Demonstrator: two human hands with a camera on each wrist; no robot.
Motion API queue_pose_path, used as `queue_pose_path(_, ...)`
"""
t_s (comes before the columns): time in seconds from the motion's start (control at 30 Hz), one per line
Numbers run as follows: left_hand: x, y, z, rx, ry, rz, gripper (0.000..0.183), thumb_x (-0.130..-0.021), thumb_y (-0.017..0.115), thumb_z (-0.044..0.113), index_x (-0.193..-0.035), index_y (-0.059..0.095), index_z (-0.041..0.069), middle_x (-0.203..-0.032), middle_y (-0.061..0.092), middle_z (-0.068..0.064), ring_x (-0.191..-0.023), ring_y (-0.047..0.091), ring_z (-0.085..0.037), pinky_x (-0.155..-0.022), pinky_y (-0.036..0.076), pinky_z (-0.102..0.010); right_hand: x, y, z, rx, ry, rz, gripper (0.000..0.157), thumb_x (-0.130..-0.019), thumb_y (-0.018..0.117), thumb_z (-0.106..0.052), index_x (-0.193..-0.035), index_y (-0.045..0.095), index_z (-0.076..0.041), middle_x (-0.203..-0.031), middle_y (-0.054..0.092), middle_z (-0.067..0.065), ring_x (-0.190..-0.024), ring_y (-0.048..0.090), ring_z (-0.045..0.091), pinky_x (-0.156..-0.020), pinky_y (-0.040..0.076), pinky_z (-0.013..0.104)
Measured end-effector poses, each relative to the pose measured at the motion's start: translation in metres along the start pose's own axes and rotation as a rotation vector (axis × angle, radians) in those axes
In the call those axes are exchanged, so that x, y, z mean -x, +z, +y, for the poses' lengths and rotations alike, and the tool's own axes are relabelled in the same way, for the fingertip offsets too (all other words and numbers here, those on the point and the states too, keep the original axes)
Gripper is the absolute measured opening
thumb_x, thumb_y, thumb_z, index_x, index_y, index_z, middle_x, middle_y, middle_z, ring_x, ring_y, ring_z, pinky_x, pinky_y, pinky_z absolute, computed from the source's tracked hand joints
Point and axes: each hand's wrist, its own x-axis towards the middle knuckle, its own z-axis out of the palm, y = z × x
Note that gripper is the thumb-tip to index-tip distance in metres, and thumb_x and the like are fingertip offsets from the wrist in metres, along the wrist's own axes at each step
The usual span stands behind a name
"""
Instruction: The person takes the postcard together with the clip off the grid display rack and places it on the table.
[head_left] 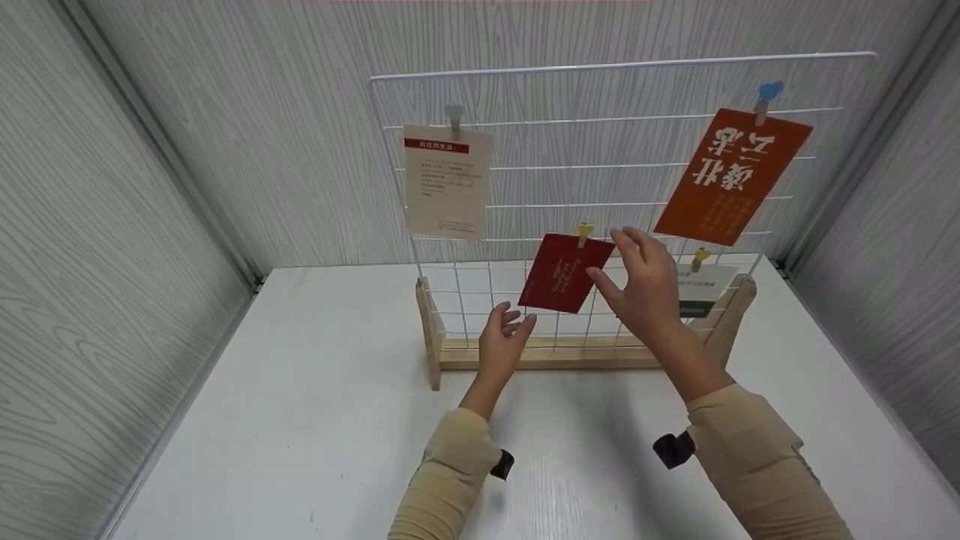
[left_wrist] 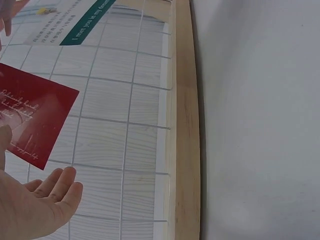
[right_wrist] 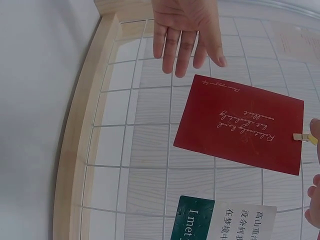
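Red card (head_left: 559, 279) (tilted) beside right grip (head_left: 645, 283)

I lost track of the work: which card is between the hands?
Only the red card with pale script; the cream card hangs upper left, the orange card upper right, the green-and-white card lower right.

On my feed, a tilted orange rectangular card (head_left: 729, 180) with white characters is hanging from a blue-topped clip (head_left: 769, 91). I'm seeing a cream printed card (head_left: 447, 187) hanging before a grey wood-grain wall (head_left: 262, 112).
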Motion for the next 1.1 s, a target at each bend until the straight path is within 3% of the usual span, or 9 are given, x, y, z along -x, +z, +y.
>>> queue_pose_path(0.33, -0.001, 0.0, 0.001, -0.063, 0.041, 0.023, 0.055, -0.084, 0.056, 0.033, -0.122, 0.039, -0.002, -0.111, 0.052, -0.014, -0.102, 0.049, -0.024, -0.087, 0.039, -0.038, -0.008, 0.001, -0.001, 0.019, -0.044, 0.027, 0.049, -0.076, 0.066, -0.021, -0.116, 0.049, 0.0, -0.113, 0.049, 0.018, -0.106, 0.041, 0.03, -0.091, 0.029, 0.047)
queue_pose_path(1.1, -0.009, -0.002, 0.006, -0.054, 0.059, -0.016, 0.053, -0.084, 0.056, 0.031, -0.12, 0.04, -0.004, -0.112, 0.051, -0.017, -0.103, 0.048, -0.033, -0.088, 0.037, -0.042, -0.022, -0.001, -0.006, -0.002, 0.026, -0.097, 0.045, -0.08, 0.062, -0.025, -0.117, 0.05, -0.002, -0.114, 0.049, 0.015, -0.108, 0.04, 0.029, -0.092, 0.029, 0.045)
